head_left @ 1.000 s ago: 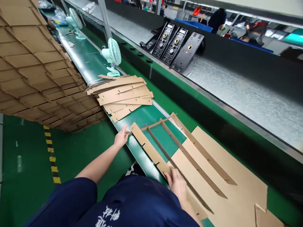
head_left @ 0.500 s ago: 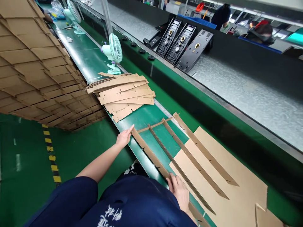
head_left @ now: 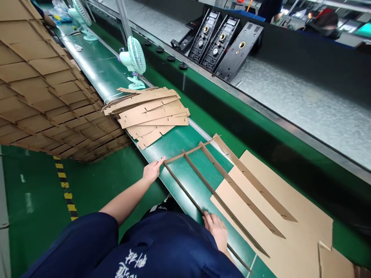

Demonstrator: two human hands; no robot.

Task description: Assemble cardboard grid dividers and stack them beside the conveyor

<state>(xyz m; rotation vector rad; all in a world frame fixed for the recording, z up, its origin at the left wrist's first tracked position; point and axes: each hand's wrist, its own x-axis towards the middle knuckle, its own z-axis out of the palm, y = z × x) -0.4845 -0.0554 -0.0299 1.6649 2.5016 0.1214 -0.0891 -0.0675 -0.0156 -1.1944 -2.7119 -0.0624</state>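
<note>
Four long slotted cardboard strips run side by side over the green bench, joined at their far ends to one cross strip (head_left: 191, 150). My left hand (head_left: 153, 170) pinches the corner where the cross strip meets the nearest long strip (head_left: 185, 190). Farther down that same strip, my right hand (head_left: 216, 228) holds it with the fingers curled over its edge. The other long strips (head_left: 243, 196) stand on edge, partly above flat cardboard sheets (head_left: 278, 200). Beyond my left hand lies a fanned pile of loose strips (head_left: 153, 112).
Small fans (head_left: 135, 58) stand along the green bench (head_left: 101, 73). Stacked cardboard grids (head_left: 43, 85) rise at the left. Black parts (head_left: 222, 42) rest on the grey conveyor (head_left: 307, 96) behind a raised edge. Other people are at the far side and upper left.
The nearest long strip has tipped from showing its broad face to standing on edge. Both hands stay on the cardboard, and the view has shifted slightly.
</note>
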